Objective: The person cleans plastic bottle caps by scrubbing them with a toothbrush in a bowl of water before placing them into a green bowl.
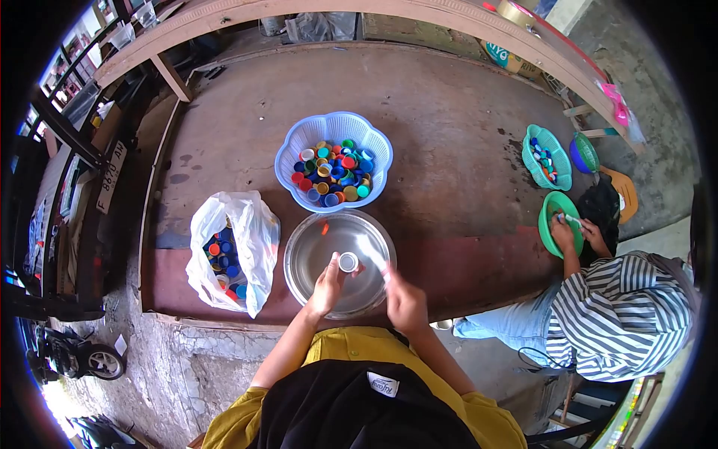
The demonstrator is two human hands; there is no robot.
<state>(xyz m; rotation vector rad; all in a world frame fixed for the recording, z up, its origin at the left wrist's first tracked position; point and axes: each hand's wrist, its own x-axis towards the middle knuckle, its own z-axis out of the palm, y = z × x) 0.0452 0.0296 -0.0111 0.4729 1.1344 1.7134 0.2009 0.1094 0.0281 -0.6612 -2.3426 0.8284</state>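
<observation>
My left hand (327, 288) pinches a round white bottle cap (348, 262), its open side facing up. Closed around the handle of a knife is my right hand (407, 305). The knife's pale blade (371, 252) is smeared by motion and points toward the cap. Both hands are over a wide metal basin (299, 241), where a small orange-red scrap (325, 229) lies near the far wall. Just beyond the basin stands a blue plastic basket (288, 146) full of mixed coloured bottle caps (340, 168). On the left, a white plastic bag (258, 258) gapes over more caps (226, 254).
A person in a striped top (617, 310) works at the right over a green basin (548, 232). A teal basket (535, 173) of caps stands beyond it. The brown wooden tabletop (449, 150) has a raised rim, and a wooden beam (359, 7) spans its far side.
</observation>
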